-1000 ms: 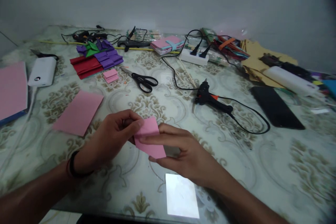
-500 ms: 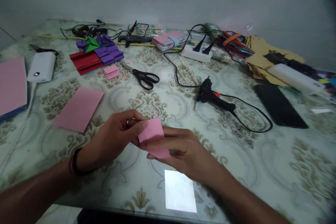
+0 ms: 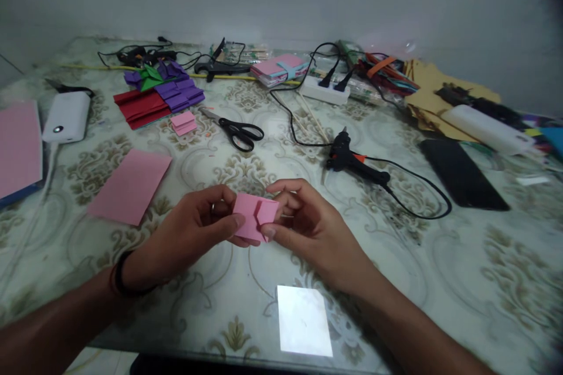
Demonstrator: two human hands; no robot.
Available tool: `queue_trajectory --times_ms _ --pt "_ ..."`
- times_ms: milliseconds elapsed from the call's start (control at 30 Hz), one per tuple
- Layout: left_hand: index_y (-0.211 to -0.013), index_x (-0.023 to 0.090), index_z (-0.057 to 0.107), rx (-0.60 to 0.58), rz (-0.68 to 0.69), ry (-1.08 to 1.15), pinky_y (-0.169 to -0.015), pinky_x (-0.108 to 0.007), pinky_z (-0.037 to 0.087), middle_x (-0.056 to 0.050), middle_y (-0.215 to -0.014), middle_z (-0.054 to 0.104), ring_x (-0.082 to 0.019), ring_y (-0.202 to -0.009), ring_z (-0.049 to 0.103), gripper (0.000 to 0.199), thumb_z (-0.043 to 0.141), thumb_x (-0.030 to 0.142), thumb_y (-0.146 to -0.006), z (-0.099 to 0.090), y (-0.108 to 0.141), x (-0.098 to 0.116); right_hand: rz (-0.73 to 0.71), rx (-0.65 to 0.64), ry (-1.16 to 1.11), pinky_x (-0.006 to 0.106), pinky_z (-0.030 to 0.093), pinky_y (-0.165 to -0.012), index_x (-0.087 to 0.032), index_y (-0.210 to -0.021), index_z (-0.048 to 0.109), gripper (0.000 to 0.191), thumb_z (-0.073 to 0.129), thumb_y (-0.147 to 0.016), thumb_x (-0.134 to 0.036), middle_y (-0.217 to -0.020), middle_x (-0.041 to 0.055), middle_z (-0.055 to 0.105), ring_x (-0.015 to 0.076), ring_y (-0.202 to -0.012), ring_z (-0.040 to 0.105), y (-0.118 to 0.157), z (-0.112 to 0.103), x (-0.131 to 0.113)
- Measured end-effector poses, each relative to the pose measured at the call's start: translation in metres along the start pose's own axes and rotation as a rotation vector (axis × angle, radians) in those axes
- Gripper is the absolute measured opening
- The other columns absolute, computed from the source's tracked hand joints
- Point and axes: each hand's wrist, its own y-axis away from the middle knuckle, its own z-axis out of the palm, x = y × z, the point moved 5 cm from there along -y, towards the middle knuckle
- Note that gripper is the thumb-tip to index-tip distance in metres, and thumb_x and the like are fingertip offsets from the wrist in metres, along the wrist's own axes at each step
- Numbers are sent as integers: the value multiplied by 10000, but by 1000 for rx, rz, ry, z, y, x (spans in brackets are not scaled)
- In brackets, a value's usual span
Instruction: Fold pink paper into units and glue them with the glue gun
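Observation:
A small folded piece of pink paper (image 3: 247,218) is held up between my two hands, over the near middle of the table. My left hand (image 3: 206,220) pinches its left side, thumb on top and fingers beneath. At the right end a flap is folded over, and my right hand (image 3: 303,220) grips it with the thumb at its lower corner and the fingers behind. A flat pink sheet (image 3: 131,186) lies to the left of my left hand. Beyond it is a smaller pleated pink paper (image 3: 183,123), beside black-handled scissors (image 3: 241,133).
A black glue gun (image 3: 356,164) with its cord lies right of centre, near a white power strip (image 3: 325,91). Farther right is a black phone (image 3: 464,174). Red folded paper (image 3: 141,106) and purple folded paper (image 3: 179,94) sit at back left, near a white power bank (image 3: 68,117).
My right hand has turned and shifted from across the pink paper to its right end, where a folded flap now shows. My left hand keeps its pinch. The view has shifted slightly.

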Motion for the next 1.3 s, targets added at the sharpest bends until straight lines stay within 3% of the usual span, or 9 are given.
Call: queue_trajectory --times_ms 133,267,433,533,600,867,1300 --pt "-906 175 680 -47 -41 -78 -773 -271 653 -4 -843 784 -176 -801 800 127 725 294 -906 2 1 -3 50 18 42 250 515 -750 -254 -1138 664 300 819 -882 -232 -880 -38 663 111 -797 630 -2 -3 2" --pt "-877 168 710 -52 -23 -275 -698 -247 582 -19 -847 771 -169 -774 745 244 671 398 -951 0 0 -2 82 7 61 250 501 -726 -246 -1119 665 291 817 -871 -234 -851 -44 660 108 -763 618 -2 -1 2" --pt "-779 158 684 43 33 -489 -578 -223 389 17 -702 621 -119 -659 542 345 653 450 -959 -8 0 -3 87 0 78 256 496 -732 -241 -1086 675 271 820 -856 -236 -822 -51 646 113 -760 615 -1 2 1" --pt "-731 162 629 66 42 -484 -552 -224 330 37 -661 513 -109 -633 453 381 658 475 -947 -9 1 -4 101 -5 147 253 471 -693 -215 -941 699 156 816 -879 -296 -796 -38 655 116 -739 596 -1 2 0" --pt "-706 167 595 73 46 -480 -535 -224 307 45 -648 466 -107 -619 416 404 661 491 -937 -9 2 -3 115 -20 212 251 439 -642 -198 -828 689 211 805 -899 -359 -752 -32 645 114 -696 560 0 2 -1" --pt "-890 189 766 75 56 -569 -662 -245 442 -1 -807 723 -151 -750 598 313 650 468 -971 -9 2 -3 98 -32 377 250 415 -599 -185 -757 673 324 758 -935 -442 -689 -27 636 116 -643 532 0 4 -3" --pt "-768 170 733 37 24 -615 -555 -231 339 27 -649 598 -123 -624 487 403 639 506 -969 -5 3 -7 -26 -39 446 264 412 -593 -202 -790 676 266 627 -1016 -331 -692 -13 627 135 -652 548 3 6 -10"
